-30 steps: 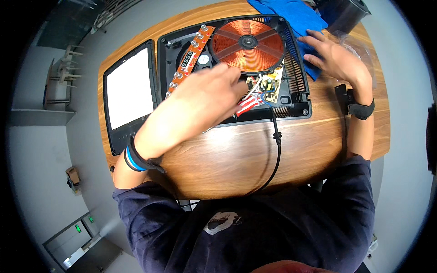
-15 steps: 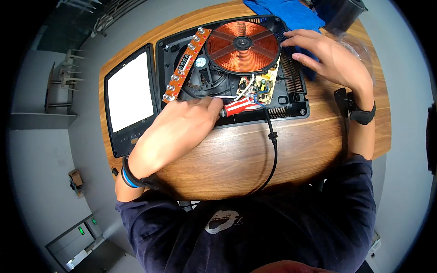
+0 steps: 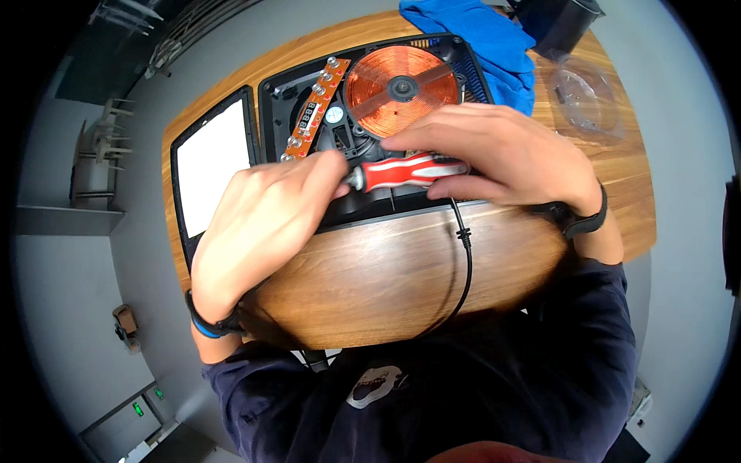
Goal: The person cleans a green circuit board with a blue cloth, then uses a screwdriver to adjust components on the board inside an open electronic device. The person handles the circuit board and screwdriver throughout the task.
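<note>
Your left hand (image 3: 266,218) pinches the metal-collared end of the red-and-white screwdriver (image 3: 397,173), which sits crosswise over the near side of the black housing (image 3: 370,207); it looks stiff, fairly light and perhaps slick, best taken by its thick handle. The open housing holds an orange circuit strip (image 3: 316,108), then a copper coil (image 3: 384,83). Your right hand (image 3: 515,150) curves around the handle's other end, though you cannot tell how firmly.

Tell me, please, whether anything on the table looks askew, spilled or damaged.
The orange circuit strip lies at a slant in the left half of the open black case, out of line with its sides, so it looks askew; I cannot tell whether it is fastened. Nothing visible looks spilled or broken.
</note>
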A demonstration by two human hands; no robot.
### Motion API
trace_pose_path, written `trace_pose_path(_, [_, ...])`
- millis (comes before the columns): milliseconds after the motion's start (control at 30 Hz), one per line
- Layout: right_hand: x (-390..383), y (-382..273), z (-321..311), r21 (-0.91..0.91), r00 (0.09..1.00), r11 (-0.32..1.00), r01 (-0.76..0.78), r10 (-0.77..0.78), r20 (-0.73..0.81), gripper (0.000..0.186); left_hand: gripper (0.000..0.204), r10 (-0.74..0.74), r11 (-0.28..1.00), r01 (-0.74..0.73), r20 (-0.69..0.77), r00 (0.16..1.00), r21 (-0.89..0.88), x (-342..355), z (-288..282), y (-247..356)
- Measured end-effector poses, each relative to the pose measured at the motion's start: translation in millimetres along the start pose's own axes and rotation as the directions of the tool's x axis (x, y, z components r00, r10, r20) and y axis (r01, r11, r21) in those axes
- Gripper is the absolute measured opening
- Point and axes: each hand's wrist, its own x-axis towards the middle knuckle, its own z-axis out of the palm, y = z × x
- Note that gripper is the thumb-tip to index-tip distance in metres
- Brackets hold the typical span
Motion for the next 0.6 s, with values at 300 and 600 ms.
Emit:
trace_pose_path(300, [-24.9,18.2,-23.8,-0.216,0.973,0.949,-0.231,0.227,-0.043,0.032,0.032,0.112,0.972,-0.164,-0.281,0.953,-0.168,78.8,45.9,-6.3])
trace_pose_path(600, [-66.8,70.2,-55.3,-0.282,0.620,0.593,-0.754,0.784,-0.010,0.027,0.109,0.045,0.998,-0.047,0.060,0.997,0.029,120.5,83.6,-43.1])
